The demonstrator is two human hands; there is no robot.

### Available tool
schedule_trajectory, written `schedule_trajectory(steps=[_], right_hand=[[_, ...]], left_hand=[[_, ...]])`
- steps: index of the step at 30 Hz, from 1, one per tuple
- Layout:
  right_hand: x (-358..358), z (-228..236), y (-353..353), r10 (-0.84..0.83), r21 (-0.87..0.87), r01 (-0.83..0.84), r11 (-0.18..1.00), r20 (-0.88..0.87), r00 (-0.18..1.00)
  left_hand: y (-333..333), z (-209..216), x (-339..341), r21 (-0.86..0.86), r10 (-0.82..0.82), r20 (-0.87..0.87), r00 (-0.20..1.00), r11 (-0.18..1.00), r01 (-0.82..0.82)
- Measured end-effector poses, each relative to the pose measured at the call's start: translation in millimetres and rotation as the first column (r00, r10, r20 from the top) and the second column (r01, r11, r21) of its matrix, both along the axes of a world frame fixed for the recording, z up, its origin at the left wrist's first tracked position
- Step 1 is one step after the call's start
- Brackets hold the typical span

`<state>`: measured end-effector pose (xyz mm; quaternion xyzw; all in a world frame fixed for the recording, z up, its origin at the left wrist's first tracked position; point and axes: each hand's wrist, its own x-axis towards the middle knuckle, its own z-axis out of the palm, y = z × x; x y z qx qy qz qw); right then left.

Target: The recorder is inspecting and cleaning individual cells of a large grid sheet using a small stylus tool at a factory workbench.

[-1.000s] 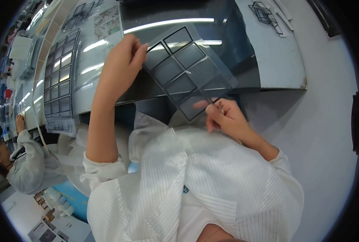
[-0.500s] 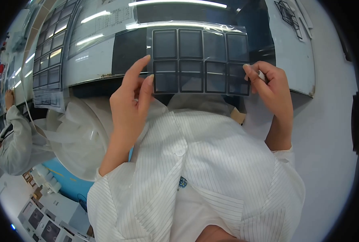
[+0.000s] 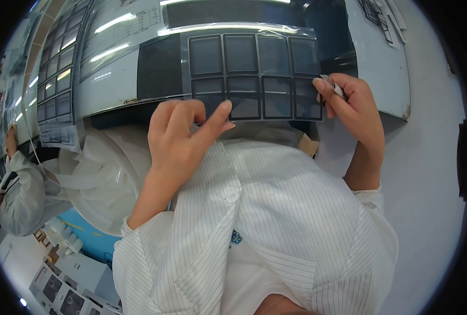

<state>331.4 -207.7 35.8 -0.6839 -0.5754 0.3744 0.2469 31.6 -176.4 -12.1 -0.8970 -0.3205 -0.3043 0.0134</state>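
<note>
A clear plastic sheet [image 3: 290,77] carries two rows of black square frames. It is raised in front of me at the bench's near edge. My right hand [image 3: 351,102] pinches its right edge between thumb and fingers. A small white piece [image 3: 339,91] shows among those fingers; its kind is unclear. At the lower left of the sheet is my left hand [image 3: 183,134], its fingers curled and partly hidden. The left thumb lies across the sheet's front by the lower edge, with a fingertip just below, closed around that edge.
Another sheet of black frames [image 3: 59,84] lies at the left. Under the bench edge stands a large white bin [image 3: 115,194] with translucent film in it. Loose black frames [image 3: 376,18] rest on the bench's right part [image 3: 381,79]. A co-worker's sleeve [image 3: 26,197] is at far left.
My left hand has moved from the sheet's left edge down and right to its lower edge, its fingers curling in. The sheet has shifted slightly left and up; my right hand still grips it.
</note>
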Motion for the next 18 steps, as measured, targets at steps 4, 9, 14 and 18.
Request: schedule_trajectory(steps=[4,9,14,18], right_hand=[[1,-2,0,-0.004,-0.001,0.004,1.000,-0.025,1.000],[5,-4,-2,-0.002,0.019,0.003,1.000,-0.061,0.998],[1,-2,1,-0.005,0.001,0.005,1.000,-0.027,1.000],[2,-3,0,-0.021,-0.009,0.021,1.000,-0.033,0.999]], left_hand=[[-5,17,-2,-0.239,-0.234,0.343,0.910,0.915,0.325],[-4,12,-16,-0.266,-0.151,0.571,0.807,0.896,0.356],[4,3,-13,-0.370,0.366,0.408,0.836,0.904,-0.214],[-1,5,-9,-0.663,0.481,0.236,0.844,0.715,-0.222]])
